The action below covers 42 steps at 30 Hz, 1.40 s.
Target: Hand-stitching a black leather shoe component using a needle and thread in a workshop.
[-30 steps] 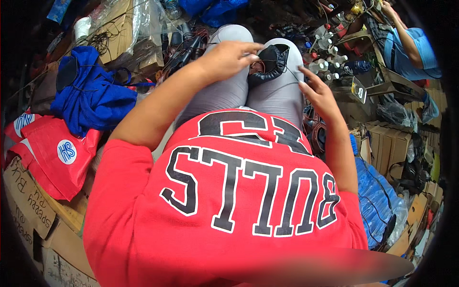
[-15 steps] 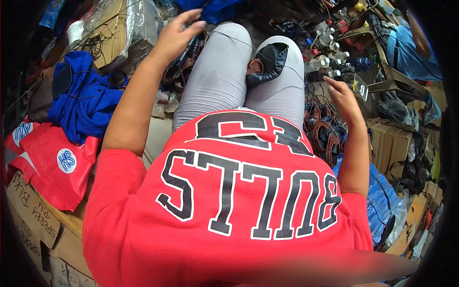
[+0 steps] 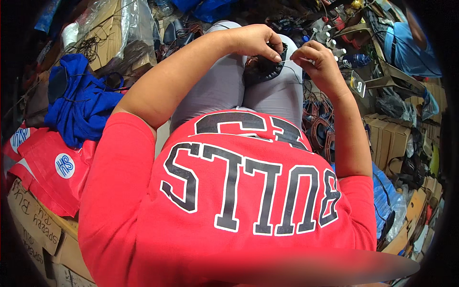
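Note:
A black shoe (image 3: 262, 72) with a padded edge rests on my right thigh, partly hidden by my left hand. My left hand (image 3: 258, 40) is over it, thumb and fingers pinched on what looks like a thread. Beside it my right hand (image 3: 318, 61) is closed, with a thin grey shaft (image 3: 313, 34) standing up from the fingers. A fine pale line (image 3: 286, 60), needle or thread, spans the small gap between both hands' fingertips; which it is I cannot tell. A dark thread trails over the grey trousers (image 3: 282, 91).
Several capped bottles (image 3: 321, 33) stand beyond my right hand. Brown sandal-like footwear (image 3: 318, 119) lies to the right of my legs. To the left are a blue cloth (image 3: 79, 103), a red bag (image 3: 52, 167) and cardboard (image 3: 103, 43). Another person's blue garment (image 3: 406, 50) shows far right.
My left hand has come in from the upper left to the shoe, and my right hand has moved up and left to meet it. Both hands, spread before, are now closed.

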Each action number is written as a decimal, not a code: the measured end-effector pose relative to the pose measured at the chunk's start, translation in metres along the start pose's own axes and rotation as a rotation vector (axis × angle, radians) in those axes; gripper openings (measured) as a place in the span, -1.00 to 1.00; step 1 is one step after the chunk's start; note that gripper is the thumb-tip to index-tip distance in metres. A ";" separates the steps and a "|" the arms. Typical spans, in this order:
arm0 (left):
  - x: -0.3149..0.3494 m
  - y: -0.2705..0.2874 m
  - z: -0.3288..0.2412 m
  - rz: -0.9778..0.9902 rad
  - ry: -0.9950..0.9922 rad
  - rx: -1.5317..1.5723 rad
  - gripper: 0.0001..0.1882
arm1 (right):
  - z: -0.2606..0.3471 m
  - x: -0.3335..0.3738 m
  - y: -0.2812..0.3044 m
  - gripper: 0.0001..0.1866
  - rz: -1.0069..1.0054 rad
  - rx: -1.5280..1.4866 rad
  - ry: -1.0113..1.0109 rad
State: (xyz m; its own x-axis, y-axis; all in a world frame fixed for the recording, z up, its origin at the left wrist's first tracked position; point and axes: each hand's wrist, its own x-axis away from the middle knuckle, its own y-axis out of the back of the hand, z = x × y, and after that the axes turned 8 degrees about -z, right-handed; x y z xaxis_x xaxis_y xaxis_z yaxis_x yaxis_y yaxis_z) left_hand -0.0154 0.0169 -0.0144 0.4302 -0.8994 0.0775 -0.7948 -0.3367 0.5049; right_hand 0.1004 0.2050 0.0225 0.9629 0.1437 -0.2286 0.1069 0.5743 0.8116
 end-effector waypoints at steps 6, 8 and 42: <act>0.002 -0.003 0.011 0.058 0.068 0.316 -0.67 | 0.002 0.012 -0.014 -0.88 -0.004 -0.199 -0.096; 0.001 -0.003 0.017 0.100 0.041 0.416 -0.66 | 0.003 0.020 -0.016 -0.86 -0.031 -0.191 -0.109; 0.090 0.042 0.011 -0.316 0.313 -0.330 -0.73 | -0.030 0.040 -0.046 -0.76 -0.368 -0.137 -0.320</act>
State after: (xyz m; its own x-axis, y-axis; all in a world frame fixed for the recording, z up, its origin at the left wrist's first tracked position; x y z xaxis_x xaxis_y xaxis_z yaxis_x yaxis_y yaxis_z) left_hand -0.0145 -0.0811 0.0043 0.7724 -0.6264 0.1049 -0.4518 -0.4259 0.7839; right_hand 0.1265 0.2085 -0.0403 0.8974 -0.3304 -0.2925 0.4409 0.6436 0.6256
